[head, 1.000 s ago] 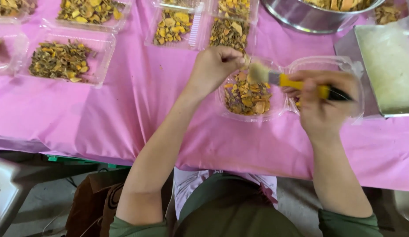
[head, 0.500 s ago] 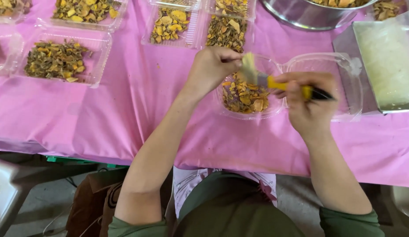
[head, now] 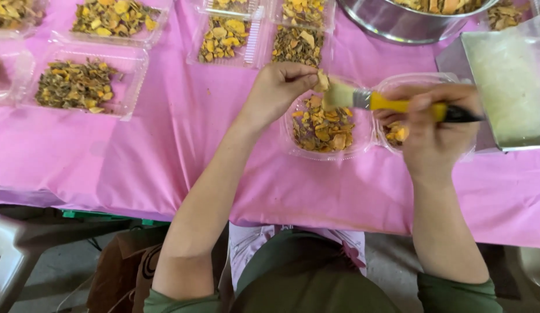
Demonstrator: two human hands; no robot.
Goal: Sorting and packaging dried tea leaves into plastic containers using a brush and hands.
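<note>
- at the far left, shallow clear trays (head: 84,87) of dried yellow-brown slices were laid out in rows on the pink-covered worktop (head: 183,150), apparently so that each batch stayed separate and within sight.
- more filled trays (head: 226,37) were set along the far edge, well apart from the hands, as if parked out of the working area.
- the left hand (head: 276,93) was held above the near edge of a clear round container (head: 323,124); its grip was pressed together, pinching a small pale dried slice (head: 323,80) between thumb and fingertips, lifted clear so its face could be reached.
- the container, part full of orange and brown slices, sat directly under the pinched piece, probably so that anything brushed off would drop into it.
- the brush (head: 363,98), pale-bristled with a yellow handle, was held level, its bristles touching the pinched slice.
- the right hand (head: 435,130) was closed round the dark end of the handle, fingers wrapped and thumb on top, a grip suited to short strokes.
- a second clear container (head: 397,84) lay beneath that hand, just beside the first.
- a steel bowl (head: 397,23) and a metal tray (head: 502,87) of pale matter stood at the right.
</note>
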